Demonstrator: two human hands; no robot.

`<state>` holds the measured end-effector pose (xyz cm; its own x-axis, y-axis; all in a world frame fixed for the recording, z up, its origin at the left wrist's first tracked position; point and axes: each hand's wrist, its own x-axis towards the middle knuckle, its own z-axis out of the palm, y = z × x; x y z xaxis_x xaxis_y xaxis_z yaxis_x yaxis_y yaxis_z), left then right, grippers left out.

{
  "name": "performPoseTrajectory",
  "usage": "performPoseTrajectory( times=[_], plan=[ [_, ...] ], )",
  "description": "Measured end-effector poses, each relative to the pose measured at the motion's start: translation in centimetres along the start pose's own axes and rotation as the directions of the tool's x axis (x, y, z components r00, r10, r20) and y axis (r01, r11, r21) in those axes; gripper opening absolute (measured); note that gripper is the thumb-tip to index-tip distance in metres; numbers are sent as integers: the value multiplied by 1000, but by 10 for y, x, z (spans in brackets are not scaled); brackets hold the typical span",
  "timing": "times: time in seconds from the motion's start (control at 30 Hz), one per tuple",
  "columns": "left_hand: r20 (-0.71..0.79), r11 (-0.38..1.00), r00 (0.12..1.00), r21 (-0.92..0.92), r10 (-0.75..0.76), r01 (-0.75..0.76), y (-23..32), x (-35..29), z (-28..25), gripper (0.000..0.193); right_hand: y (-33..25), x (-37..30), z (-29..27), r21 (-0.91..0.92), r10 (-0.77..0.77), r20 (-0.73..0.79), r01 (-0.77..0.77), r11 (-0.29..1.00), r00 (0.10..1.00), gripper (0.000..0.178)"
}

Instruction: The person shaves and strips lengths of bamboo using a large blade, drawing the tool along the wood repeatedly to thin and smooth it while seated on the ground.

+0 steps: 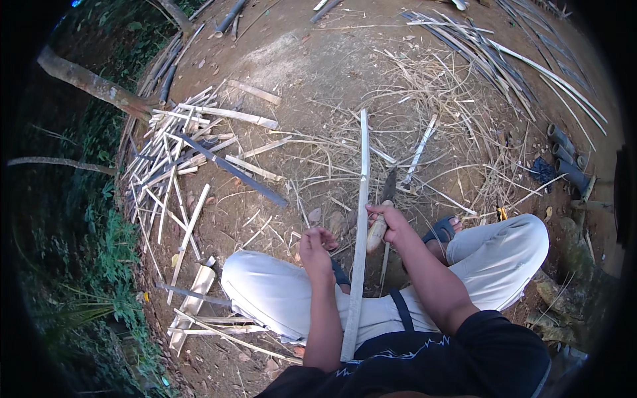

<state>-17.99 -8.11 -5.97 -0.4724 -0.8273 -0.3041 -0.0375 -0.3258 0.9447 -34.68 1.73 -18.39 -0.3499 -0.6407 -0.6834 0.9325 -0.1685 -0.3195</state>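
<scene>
A long pale bamboo strip [360, 225] runs from my lap, against my dark shirt, out over the ground ahead. My right hand [388, 222] is wrapped round the light wooden handle of a knife [389, 187], whose dark blade points away from me. The thumb of that hand lies close against the strip's right edge. To the left of the strip, my left hand [318, 243] is raised above my lap, its fingers loosely curled and a little apart. Nothing shows in its grasp, and it does not touch the strip.
Split bamboo pieces [176, 152] are heaped at the left, with a dark strip [232, 171] across them. Thin shavings [431, 99] litter the ground ahead. More long strips [478, 60] lie far right, near dark bamboo tubes [570, 162]. Green plants [86, 232] border the left.
</scene>
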Motion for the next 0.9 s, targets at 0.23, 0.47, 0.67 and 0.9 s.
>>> performPoseTrajectory(
  times=[0.23, 0.47, 0.67, 0.9],
  plan=[
    [117, 858, 963, 490, -244, 157, -20, -51, -36, 43, 5, -1, 30, -153, -53, -179, 25, 988, 982, 20],
    [401, 706, 916, 643, 20, -297, -12, -65, -49, 31, 12, 12, 13, -189, 46, -43, -53, 981, 998, 15],
    [556, 470, 702, 522, 445, -712, 59, -91, -84, 78, -17, -32, 85, 84, 64, 42, -68, 994, 997, 12],
    [-119, 276, 300, -185, 946, -943, 145, -74, -9, 64, 4, -86, 184, 207, -151, -14, 150, 967, 988, 15]
  ],
)
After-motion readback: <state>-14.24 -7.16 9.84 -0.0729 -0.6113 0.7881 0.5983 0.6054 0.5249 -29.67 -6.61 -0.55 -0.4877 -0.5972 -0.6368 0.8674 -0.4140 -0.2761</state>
